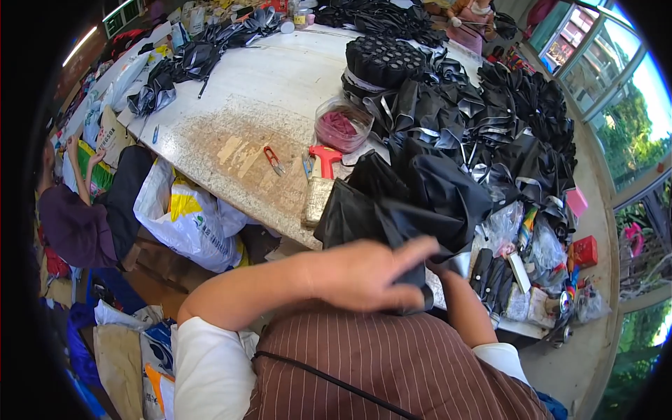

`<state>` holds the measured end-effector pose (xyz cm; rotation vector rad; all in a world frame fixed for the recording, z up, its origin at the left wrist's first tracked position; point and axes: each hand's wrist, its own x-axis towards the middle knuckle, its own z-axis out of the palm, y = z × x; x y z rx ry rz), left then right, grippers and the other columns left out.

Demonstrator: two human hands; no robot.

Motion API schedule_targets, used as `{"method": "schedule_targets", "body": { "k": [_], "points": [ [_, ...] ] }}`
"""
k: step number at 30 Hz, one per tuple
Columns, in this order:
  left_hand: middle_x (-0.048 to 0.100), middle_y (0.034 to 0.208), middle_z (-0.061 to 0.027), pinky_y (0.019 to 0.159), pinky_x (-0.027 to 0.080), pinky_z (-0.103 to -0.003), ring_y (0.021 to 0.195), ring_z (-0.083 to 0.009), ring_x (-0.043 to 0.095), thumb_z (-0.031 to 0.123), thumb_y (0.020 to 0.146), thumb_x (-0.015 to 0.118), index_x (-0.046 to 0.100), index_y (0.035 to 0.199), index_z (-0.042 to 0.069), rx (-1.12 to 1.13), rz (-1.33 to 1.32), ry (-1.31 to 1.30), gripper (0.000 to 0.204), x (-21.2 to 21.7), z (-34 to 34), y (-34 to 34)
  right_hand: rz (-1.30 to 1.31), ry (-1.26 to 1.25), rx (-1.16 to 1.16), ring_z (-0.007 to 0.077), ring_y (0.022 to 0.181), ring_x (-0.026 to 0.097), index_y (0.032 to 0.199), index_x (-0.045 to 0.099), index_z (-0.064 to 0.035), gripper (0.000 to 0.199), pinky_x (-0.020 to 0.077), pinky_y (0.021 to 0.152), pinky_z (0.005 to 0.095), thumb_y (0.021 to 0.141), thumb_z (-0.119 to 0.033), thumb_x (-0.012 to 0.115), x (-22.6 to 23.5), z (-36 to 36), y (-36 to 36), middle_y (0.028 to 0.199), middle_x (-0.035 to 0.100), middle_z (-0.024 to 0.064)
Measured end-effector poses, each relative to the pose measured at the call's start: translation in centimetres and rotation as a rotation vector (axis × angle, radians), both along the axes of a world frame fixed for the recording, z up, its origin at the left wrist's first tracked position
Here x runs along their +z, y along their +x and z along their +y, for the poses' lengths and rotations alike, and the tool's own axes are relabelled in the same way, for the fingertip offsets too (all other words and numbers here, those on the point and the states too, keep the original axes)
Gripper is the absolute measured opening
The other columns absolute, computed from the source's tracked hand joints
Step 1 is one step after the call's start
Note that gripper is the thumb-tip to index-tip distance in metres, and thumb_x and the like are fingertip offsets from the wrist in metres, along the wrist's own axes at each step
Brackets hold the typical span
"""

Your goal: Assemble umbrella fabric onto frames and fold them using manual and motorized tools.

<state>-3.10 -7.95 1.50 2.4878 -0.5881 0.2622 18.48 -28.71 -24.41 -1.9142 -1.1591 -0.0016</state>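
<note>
Black fabric (448, 185) is bunched on the counter (266, 77), at one o'clock from the left hand (357, 274), its grip blurred, hold unclear; the right hand's (441, 269) grip is hidden. Work appears unfinished, folds loose.

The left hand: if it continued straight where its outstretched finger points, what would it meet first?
Most likely the bunched black fabric, up and to the right of the left hand's finger. The hand is blurred and overlaps it, so any gap is unclear.
</note>
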Motion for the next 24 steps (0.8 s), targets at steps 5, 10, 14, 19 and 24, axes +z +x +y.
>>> {"method": "schedule_targets", "body": {
  "k": [5,10,14,19,24],
  "points": [
    [0.065,0.086,-0.0105,0.063,0.047,-0.034,0.071,-0.0246,0.06,0.04,0.093,0.051,0.04,0.133,0.003,-0.034,0.226,-0.919,0.055,1.5,4.2,-2.8,0.246,-0.08,-0.042,0.0289,0.127,0.042,0.137,0.04,-0.001,0.056,0.0298,0.108,0.0371,0.087,-0.017,0.058,5.9,-0.4,-2.2,0.137,0.045,0.0157],
    [0.062,0.083,-0.0112,0.074,0.044,-0.035,0.074,-0.0252,0.057,0.028,0.087,0.058,0.059,0.102,0.003,0.462,-0.207,-0.079,0.03,-1.4,3.6,0.9,0.202,-0.095,-0.193,0.0264,0.123,0.046,0.135,0.043,-0.0013,0.049,0.0324,0.106,0.0349,0.09,-0.016,0.055,9.0,3.3,-3.7,0.135,0.047,0.0164],
    [0.059,0.084,-0.0123,0.083,0.039,-0.034,0.08,-0.0264,0.055,0.025,0.079,0.064,0.057,0.085,0.004,0.318,-0.387,0.059,0.023,-4.7,0.3,1.8,0.088,0.121,-0.178,0.0232,0.122,0.047,0.134,0.046,-0.0031,0.045,0.0334,0.106,0.0343,0.092,-0.019,0.053,6.1,3.9,-2.6,0.135,0.047,0.015],
    [0.053,0.074,-0.0058,0.07,0.042,-0.029,0.06,-0.0212,0.048,0.012,0.078,0.068,0.056,0.085,0.005,0.094,-0.316,-0.176,0.016,-4.1,1.0,-0.5,0.598,0.347,-0.075,0.0228,0.123,0.047,0.136,0.042,-0.0039,0.049,0.0336,0.106,0.0341,0.092,-0.021,0.055,4.5,4.3,-2.0,0.136,0.046,0.0138],
    [0.051,0.075,-0.0004,0.058,0.041,-0.023,0.063,-0.0105,0.048,-0.006,0.077,0.058,0.052,0.105,0.006,0.403,-0.06,-1.045,0.031,-4.6,4.9,-3.5,1.1,0.592,0.01,0.0224,0.123,0.047,0.139,0.039,-0.0046,0.054,0.0338,0.107,0.0339,0.091,-0.023,0.057,4.1,4.8,-0.1,0.138,0.045,0.0125]
  ]
}}
